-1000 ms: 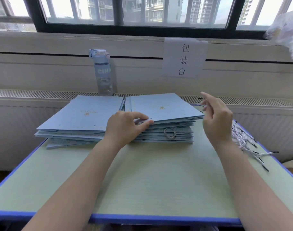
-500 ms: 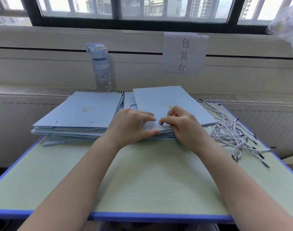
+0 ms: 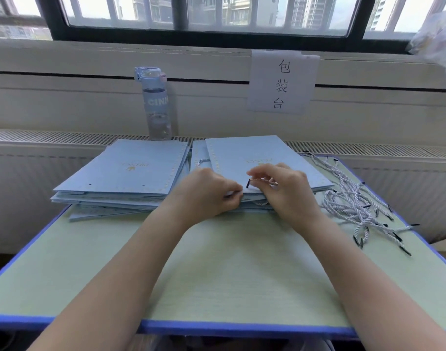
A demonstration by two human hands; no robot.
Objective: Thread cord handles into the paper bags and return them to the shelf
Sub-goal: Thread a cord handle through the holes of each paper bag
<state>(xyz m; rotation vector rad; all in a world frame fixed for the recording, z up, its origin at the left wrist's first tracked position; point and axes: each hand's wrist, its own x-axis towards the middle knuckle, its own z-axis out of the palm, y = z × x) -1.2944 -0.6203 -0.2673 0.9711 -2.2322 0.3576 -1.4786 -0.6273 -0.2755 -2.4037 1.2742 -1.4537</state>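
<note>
Two stacks of flat light-blue paper bags lie at the back of the table. The top bag (image 3: 244, 154) of the right stack sits slightly askew under both hands. My left hand (image 3: 206, 191) grips that bag's near edge with curled fingers. My right hand (image 3: 282, 183) pinches a cord whose black tip (image 3: 248, 183) points at the bag near its front edge. The left stack (image 3: 130, 168) shows two punched holes along its front edge. A pile of white twisted cords (image 3: 356, 198) with black tips lies to the right of the bags.
A clear water bottle (image 3: 156, 105) stands on the radiator ledge behind the left stack. A paper sign (image 3: 282, 82) hangs on the wall under the window. The pale green table (image 3: 229, 269) has a blue front edge.
My right hand came from the cord pile at the right to the front edge of the top bag, now pinching a cord tip. The top bag shifted askew. My left hand stayed on the bag's edge.
</note>
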